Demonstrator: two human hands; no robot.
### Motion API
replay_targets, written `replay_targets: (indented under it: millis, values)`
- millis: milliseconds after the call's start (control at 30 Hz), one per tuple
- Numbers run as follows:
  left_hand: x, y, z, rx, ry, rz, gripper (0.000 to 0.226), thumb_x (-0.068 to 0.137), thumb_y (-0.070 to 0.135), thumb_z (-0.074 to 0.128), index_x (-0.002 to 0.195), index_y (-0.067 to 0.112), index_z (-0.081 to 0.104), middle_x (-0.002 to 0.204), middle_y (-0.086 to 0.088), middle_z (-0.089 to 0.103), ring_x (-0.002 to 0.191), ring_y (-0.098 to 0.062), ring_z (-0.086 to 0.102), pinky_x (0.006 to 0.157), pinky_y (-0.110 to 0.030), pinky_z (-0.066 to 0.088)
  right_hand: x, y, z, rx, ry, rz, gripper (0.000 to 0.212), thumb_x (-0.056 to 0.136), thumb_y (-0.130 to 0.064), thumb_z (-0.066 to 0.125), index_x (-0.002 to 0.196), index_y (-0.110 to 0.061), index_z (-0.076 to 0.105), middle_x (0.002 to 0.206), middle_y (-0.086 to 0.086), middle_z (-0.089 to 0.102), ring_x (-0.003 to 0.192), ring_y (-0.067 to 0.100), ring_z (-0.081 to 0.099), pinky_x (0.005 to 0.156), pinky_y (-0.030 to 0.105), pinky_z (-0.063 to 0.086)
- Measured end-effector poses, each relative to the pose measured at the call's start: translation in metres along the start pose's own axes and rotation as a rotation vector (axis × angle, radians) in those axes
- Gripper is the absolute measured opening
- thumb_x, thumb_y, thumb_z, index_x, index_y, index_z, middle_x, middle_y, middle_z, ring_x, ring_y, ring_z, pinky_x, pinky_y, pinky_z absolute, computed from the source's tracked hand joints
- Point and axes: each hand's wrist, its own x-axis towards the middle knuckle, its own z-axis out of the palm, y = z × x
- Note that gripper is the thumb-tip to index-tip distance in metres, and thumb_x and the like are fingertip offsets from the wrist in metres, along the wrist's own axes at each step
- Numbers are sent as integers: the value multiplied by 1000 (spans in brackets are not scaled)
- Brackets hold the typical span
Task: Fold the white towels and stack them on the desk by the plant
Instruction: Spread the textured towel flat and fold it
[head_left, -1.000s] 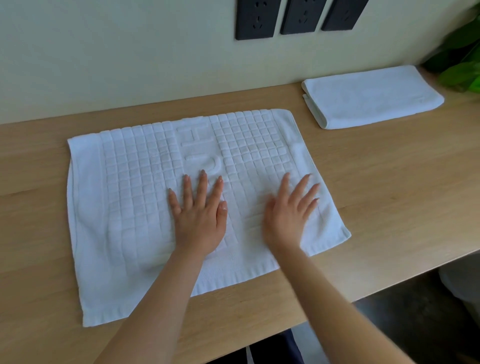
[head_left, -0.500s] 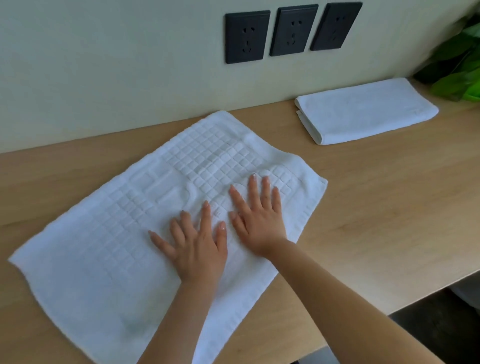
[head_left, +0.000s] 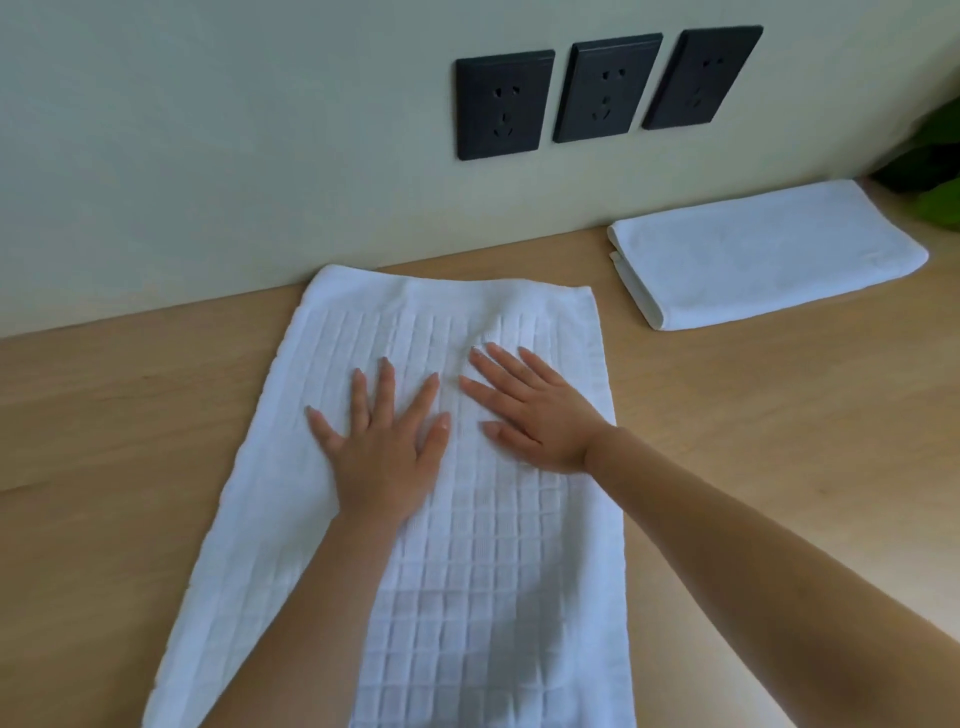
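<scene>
1. Both hands lie flat with fingers spread: the left hand (head_left: 382, 449) and the right hand (head_left: 535, 413) press palm-down, side by side, on the upper half of the white waffle-textured towel (head_left: 467, 571).
2. That unfolded towel lies lengthwise on the light wooden desk (head_left: 779, 441), its far edge near the pale wall (head_left: 208, 156).
3. A folded plain white towel (head_left: 763, 254) rests well apart to the right, against the wall, just beside the green plant leaves (head_left: 935, 171) (only partly in view).
4. Three black wall sockets (head_left: 605, 85) sit in a row above the desk.
</scene>
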Motion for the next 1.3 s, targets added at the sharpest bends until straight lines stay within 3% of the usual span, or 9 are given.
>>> replay_targets:
  millis: [167, 267, 367, 567, 700, 867, 1033, 1167, 1300]
  values:
    - [-8, 16, 0, 10, -19, -169, 57, 89, 66, -1, 141, 52, -19, 157, 2, -25, 144, -24, -24, 106, -70, -6, 29, -73, 3, 380, 150, 380, 64, 93, -51, -1, 151, -25, 0, 160, -1, -8, 146, 16, -17, 119, 37, -10]
    - [-11, 17, 3, 16, -8, -249, 58, 90, 63, 1, 143, 50, -19, 157, -1, -25, 144, -26, -24, 106, -71, -3, 32, -85, 14, 264, 86, 361, 64, 94, -50, -1, 153, -27, 8, 161, -2, -7, 145, 14, -21, 119, 40, -9]
    - [-11, 15, 3, -42, 31, -288, 60, 84, 69, -9, 141, 52, -17, 160, -1, -15, 146, -26, -17, 107, -69, -6, 25, -52, 13, 132, 77, 469, 58, 98, -51, 4, 153, -33, -3, 159, -3, -15, 144, 18, -24, 118, 42, -11]
    - [-9, 15, 7, -73, 40, -267, 64, 82, 70, -8, 144, 51, -11, 160, -1, -14, 145, -25, -19, 107, -69, -9, 13, 5, 0, 90, 43, 762, 67, 95, -63, 16, 153, -33, -3, 160, 8, -13, 146, 26, -19, 118, 43, -12]
    - [6, 11, 5, -147, 136, -95, 65, 88, 68, 5, 148, 45, 16, 161, -4, 0, 147, -24, -14, 108, -63, -17, 14, -1, -3, 266, 84, 981, 96, 85, -76, 31, 153, -18, -3, 159, 13, -15, 145, 25, -21, 118, 40, -13]
    - [32, 3, -1, -127, 100, 203, 61, 90, 67, 0, 145, 49, 16, 161, 0, 2, 147, -18, -13, 110, -53, -21, 17, -5, -16, 330, 217, 1067, 91, 76, -73, 54, 144, -19, 28, 154, 6, 14, 144, 25, 5, 116, 41, 9]
    - [44, -16, -6, -90, 107, 280, 61, 91, 67, 6, 142, 48, 34, 160, 1, 17, 148, -17, 6, 114, -50, -4, 18, -2, -30, 205, 169, 1134, 63, 79, -69, 56, 120, -22, 53, 128, 2, 35, 122, 24, 30, 102, 35, 24]
    - [48, -23, -3, -66, 103, 237, 59, 92, 68, 6, 145, 49, 23, 161, 3, 5, 148, -17, -3, 114, -52, -11, 18, -7, -32, 242, 147, 1091, 38, 86, -60, 55, 96, -23, 59, 110, -2, 51, 111, 21, 44, 93, 36, 32]
    - [48, -23, -4, -76, 112, 234, 59, 91, 67, 5, 146, 49, 20, 160, 3, 1, 147, -16, -7, 114, -52, -13, 17, -17, -33, 262, 191, 1111, 49, 89, -53, 55, 129, -25, 47, 128, 3, 45, 117, 23, 43, 97, 37, 37]
